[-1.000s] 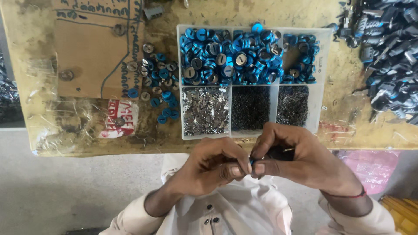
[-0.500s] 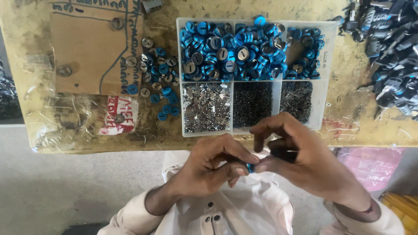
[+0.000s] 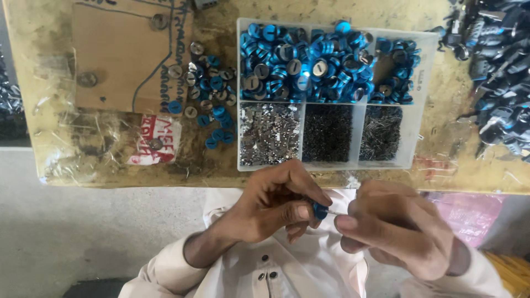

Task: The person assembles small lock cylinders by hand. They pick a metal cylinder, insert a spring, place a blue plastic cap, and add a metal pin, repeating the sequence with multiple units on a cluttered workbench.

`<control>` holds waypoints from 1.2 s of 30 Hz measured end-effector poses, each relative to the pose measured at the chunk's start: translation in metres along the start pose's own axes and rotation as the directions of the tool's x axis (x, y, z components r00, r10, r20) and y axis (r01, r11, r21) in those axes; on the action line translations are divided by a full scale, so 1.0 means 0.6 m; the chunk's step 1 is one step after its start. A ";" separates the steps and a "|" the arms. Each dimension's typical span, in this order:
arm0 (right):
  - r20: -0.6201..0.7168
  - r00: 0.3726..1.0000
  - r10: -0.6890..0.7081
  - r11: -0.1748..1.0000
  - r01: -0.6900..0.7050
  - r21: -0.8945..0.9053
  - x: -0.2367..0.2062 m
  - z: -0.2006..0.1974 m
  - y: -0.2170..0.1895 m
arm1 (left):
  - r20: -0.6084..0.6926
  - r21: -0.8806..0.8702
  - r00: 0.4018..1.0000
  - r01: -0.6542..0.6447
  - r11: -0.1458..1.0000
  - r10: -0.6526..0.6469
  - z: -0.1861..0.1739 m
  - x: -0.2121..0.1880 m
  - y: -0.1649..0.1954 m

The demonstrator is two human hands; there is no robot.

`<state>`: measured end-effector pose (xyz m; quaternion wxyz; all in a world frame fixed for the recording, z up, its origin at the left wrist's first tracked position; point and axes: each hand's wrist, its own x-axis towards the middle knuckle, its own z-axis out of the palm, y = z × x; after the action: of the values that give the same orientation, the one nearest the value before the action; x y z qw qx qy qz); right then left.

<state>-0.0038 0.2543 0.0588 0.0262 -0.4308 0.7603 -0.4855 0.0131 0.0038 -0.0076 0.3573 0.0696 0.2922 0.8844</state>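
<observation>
My left hand (image 3: 274,203) pinches a small blue round cap (image 3: 319,210) between thumb and fingers, just below the table's near edge. My right hand (image 3: 398,228) faces it from the right, fingers curled around a thin metal pin (image 3: 333,212) whose tip meets the cap. Both hands hover over my pale shirt. Above them lies a white compartment tray (image 3: 417,83): blue caps fill its top sections, small silver and dark metal bits fill the three lower ones.
Loose blue and silver caps (image 3: 207,94) are scattered left of the tray, beside a sheet of cardboard (image 3: 118,55). A heap of dark and blue parts (image 3: 499,77) sits at the right. The worn wooden table (image 3: 88,160) ends just above my hands.
My hands have drawn slightly apart and lower; the blue cap now shows at my left fingertips, with the pin bridging the gap to my right hand.
</observation>
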 end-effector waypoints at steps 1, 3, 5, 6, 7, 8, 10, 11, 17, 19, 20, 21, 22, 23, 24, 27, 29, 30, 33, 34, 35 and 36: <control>0.061 0.998 -0.025 0.999 0.027 -0.034 0.014 -0.009 0.000 | 0.013 0.011 1.000 0.003 1.000 -0.004 -0.001 0.002 0.001; 0.168 0.984 -0.056 0.996 0.067 -0.064 0.045 -0.020 -0.007 | 0.042 0.029 0.999 0.019 0.999 -0.020 -0.001 0.007 -0.001; 0.267 0.961 -0.078 0.993 0.098 -0.063 0.072 -0.036 -0.024 | 0.047 0.058 0.997 0.056 0.997 -0.059 0.001 0.007 -0.004; 0.315 0.944 -0.093 0.991 0.118 -0.063 0.082 -0.044 -0.032 | 0.051 0.076 0.996 0.071 0.995 -0.075 0.001 0.007 -0.005; 0.363 0.926 -0.107 0.988 0.139 -0.063 0.088 -0.049 -0.037 | 0.057 0.060 0.993 0.099 0.993 -0.102 0.001 0.006 -0.007; 0.410 0.904 -0.120 0.985 0.160 -0.064 0.091 -0.050 -0.037 | 0.066 0.045 0.990 0.124 0.991 -0.127 0.002 0.005 -0.009; 0.397 0.906 -0.146 0.973 0.204 -0.108 0.088 -0.045 -0.033 | 0.079 0.037 0.989 0.120 0.992 -0.122 0.003 0.006 -0.017; 0.389 0.908 -0.159 0.965 0.226 -0.132 0.083 -0.038 -0.029 | 0.083 0.047 0.992 0.089 0.995 -0.093 0.003 0.011 -0.024; 0.245 0.966 -0.080 0.867 0.189 -0.461 0.039 0.002 -0.027 | 0.034 0.266 0.993 -0.117 0.957 0.111 0.002 -0.006 -0.039; 0.171 0.982 -0.075 0.891 0.143 -0.431 0.022 0.020 -0.024 | -0.001 0.256 0.996 -0.086 0.963 0.089 -0.001 -0.010 -0.040; 0.132 0.989 -0.072 0.902 0.121 -0.414 0.012 0.027 -0.022 | -0.029 0.252 0.998 -0.042 0.967 0.051 -0.003 -0.013 -0.039; 0.144 0.987 -0.069 0.910 0.122 -0.395 0.002 0.034 -0.021 | -0.059 0.242 0.998 0.006 0.970 0.009 -0.003 -0.015 -0.038; 0.157 0.985 -0.066 0.919 0.121 -0.375 -0.007 0.040 -0.017 | -0.043 0.201 0.999 -0.009 0.979 0.018 -0.002 -0.016 -0.039; 0.170 0.983 -0.065 0.926 0.123 -0.356 -0.015 0.047 -0.014 | -0.027 0.161 0.999 -0.026 0.987 0.031 0.000 -0.016 -0.040; 0.169 0.985 -0.037 0.912 0.103 -0.396 -0.021 0.052 -0.010 | -0.011 0.122 0.999 -0.044 0.992 0.045 0.002 -0.014 -0.042; 0.150 0.987 0.055 0.836 0.037 -0.548 -0.024 0.065 -0.005 | -0.092 0.131 0.995 -0.030 0.991 0.042 0.013 -0.013 -0.043; 0.110 0.986 0.123 0.723 -0.013 -0.691 -0.015 0.065 -0.008 | -0.153 0.147 0.983 -0.079 0.986 0.101 0.023 -0.004 -0.048; 0.005 0.971 0.240 0.843 -0.206 -0.497 -0.009 0.061 -0.012 | -0.186 0.152 0.974 -0.100 0.983 0.127 0.028 -0.003 -0.047; -0.118 0.888 0.445 0.886 -0.456 -0.090 0.007 0.034 -0.025 | -0.189 0.225 0.946 -0.220 0.949 0.264 0.032 0.002 -0.037; -0.132 0.913 0.386 0.897 -0.404 -0.176 0.012 0.028 -0.027 | -0.186 0.252 0.943 -0.225 0.941 0.276 0.029 0.007 -0.032; -0.137 0.933 0.333 0.899 -0.358 -0.253 0.016 0.025 -0.030 | -0.191 0.274 0.941 -0.222 0.936 0.280 0.027 0.009 -0.026; -0.161 0.919 0.361 0.890 -0.391 -0.235 0.018 0.024 -0.032 | -0.199 0.296 0.939 -0.214 0.931 0.279 0.028 0.010 -0.020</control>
<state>0.0080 0.2336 0.0698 0.0194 -0.2471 0.8869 -0.3898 0.0216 0.0225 -0.0013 0.1922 0.0475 0.4396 0.8761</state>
